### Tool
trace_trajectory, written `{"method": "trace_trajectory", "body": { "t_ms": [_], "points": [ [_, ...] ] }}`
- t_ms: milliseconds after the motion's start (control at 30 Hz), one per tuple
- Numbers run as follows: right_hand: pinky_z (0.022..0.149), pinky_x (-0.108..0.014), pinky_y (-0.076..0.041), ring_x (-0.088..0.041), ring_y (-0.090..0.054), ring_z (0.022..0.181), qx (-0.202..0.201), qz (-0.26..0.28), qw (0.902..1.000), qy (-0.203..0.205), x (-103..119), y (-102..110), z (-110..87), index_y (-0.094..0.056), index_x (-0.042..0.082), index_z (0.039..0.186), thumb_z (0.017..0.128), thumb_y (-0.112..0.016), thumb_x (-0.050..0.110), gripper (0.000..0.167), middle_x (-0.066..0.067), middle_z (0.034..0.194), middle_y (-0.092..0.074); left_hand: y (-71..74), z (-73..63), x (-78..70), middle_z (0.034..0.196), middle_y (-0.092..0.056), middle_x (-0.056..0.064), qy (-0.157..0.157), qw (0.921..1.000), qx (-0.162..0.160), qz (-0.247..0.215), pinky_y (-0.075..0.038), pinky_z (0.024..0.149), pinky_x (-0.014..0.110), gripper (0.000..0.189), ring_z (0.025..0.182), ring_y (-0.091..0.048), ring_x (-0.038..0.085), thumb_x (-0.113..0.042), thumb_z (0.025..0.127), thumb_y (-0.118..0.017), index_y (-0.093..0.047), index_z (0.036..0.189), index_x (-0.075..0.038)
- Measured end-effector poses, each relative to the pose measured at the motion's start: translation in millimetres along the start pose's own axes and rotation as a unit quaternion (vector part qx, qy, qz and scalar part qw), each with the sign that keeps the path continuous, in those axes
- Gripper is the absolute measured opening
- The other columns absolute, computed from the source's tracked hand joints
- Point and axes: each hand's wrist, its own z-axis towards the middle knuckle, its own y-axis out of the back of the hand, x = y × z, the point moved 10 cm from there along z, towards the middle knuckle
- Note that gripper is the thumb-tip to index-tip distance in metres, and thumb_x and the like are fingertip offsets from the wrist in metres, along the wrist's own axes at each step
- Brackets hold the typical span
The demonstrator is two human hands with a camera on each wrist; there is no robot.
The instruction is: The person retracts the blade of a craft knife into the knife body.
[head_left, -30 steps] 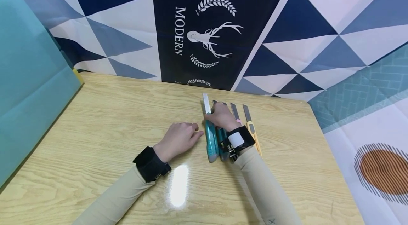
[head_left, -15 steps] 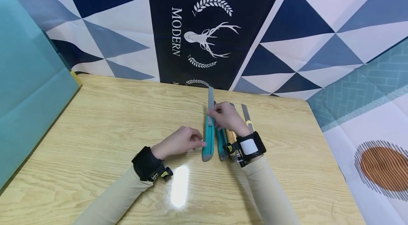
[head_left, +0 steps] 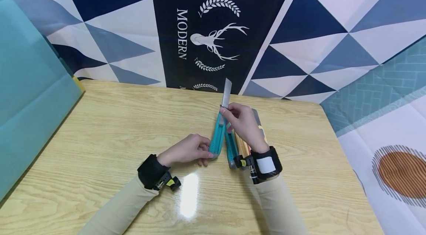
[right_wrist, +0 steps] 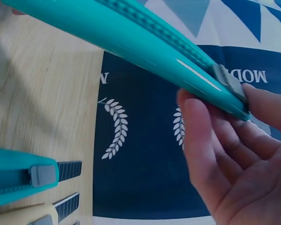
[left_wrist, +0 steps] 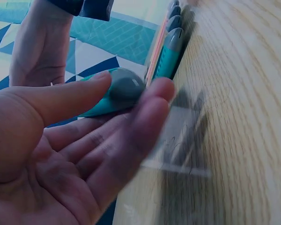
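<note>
A teal utility knife [head_left: 217, 137] with a long extended blade [head_left: 227, 92] is raised over the table, tilted with its blade toward the back wall. My right hand [head_left: 244, 122] pinches its front end; in the right wrist view the thumb is by the grey slider [right_wrist: 228, 83] and the fingers are beneath. At the other end my left hand [head_left: 189, 149] holds the grey end cap [left_wrist: 127, 88], thumb on top and fingers under it. Beside it on the table lies a second teal utility knife [head_left: 231, 146], with a cream one [right_wrist: 25, 216] alongside.
More utility knives lie in the row to the right, partly hidden under the right wrist, among them a yellow one [head_left: 261, 129]. The wooden table [head_left: 133, 116] ends at a patterned cloth wall [head_left: 203, 72] at the back. A teal panel [head_left: 30, 79] stands along the left edge.
The right hand has lifted the teal utility knife off the table and tilted its blade rightward. The left hand has moved slightly down and taken hold of its grey end.
</note>
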Motion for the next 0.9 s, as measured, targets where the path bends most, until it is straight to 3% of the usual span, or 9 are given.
{"method": "trace_trajectory", "body": {
  "t_ms": [200, 367, 533, 733, 900],
  "points": [
    [0.051, -0.028, -0.058, -0.035, -0.067, 0.068, -0.037, 0.035, 0.9985, 0.018, 4, 3, -5.6, -0.069, 0.000, 0.103, 0.100, -0.059, 0.027, 0.029, -0.019, 0.088, -0.069, -1.6, -0.3, 1.9, 0.081, -0.074, 0.022, -0.001, 0.9986, 0.000, -0.054, -0.063, 0.065, 0.039, 0.015, 0.072, -0.073, 0.031, -0.010, 0.095, -0.064, -0.067, 0.103, 0.002],
    [0.057, -0.038, -0.061, -0.022, -0.067, 0.066, -0.047, 0.052, 0.9974, 0.018, 1, 2, -8.8, -0.070, 0.000, 0.104, 0.100, -0.059, 0.025, 0.028, -0.020, 0.090, -0.069, -1.3, 1.0, 4.2, 0.083, -0.073, 0.023, -0.007, 0.9982, -0.006, -0.060, -0.063, 0.067, 0.041, 0.014, 0.073, -0.073, 0.034, -0.009, 0.095, -0.065, -0.068, 0.104, 0.002],
    [0.061, -0.039, -0.062, -0.018, -0.066, 0.066, -0.031, 0.059, 0.9976, 0.018, -4, -3, -12.0, -0.072, 0.000, 0.106, 0.101, -0.056, 0.026, 0.030, -0.019, 0.090, -0.068, -0.6, 2.7, 7.4, 0.082, -0.074, 0.019, -0.010, 0.9992, -0.019, -0.034, -0.062, 0.065, 0.035, 0.014, 0.071, -0.073, 0.028, -0.010, 0.095, -0.064, -0.068, 0.103, 0.001],
    [0.061, -0.034, -0.062, -0.031, -0.068, 0.068, -0.011, 0.067, 0.9974, 0.023, -6, -6, -8.9, -0.072, -0.001, 0.104, 0.102, -0.054, 0.026, 0.032, -0.021, 0.090, -0.068, 5.7, 4.0, 4.3, 0.079, -0.074, 0.015, -0.014, 0.9992, -0.035, 0.008, -0.061, 0.063, 0.031, 0.011, 0.070, -0.073, 0.021, -0.010, 0.096, -0.063, -0.068, 0.099, -0.001],
    [0.063, -0.038, -0.063, -0.025, -0.069, 0.071, -0.003, 0.068, 0.9974, 0.022, -9, -7, -6.3, -0.073, -0.001, 0.104, 0.102, -0.055, 0.027, 0.033, -0.021, 0.092, -0.070, 8.5, 5.9, 4.7, 0.081, -0.074, 0.015, -0.011, 0.9991, -0.038, 0.014, -0.061, 0.064, 0.031, 0.011, 0.070, -0.073, 0.022, -0.009, 0.096, -0.063, -0.068, 0.100, -0.001]
  ]
}}
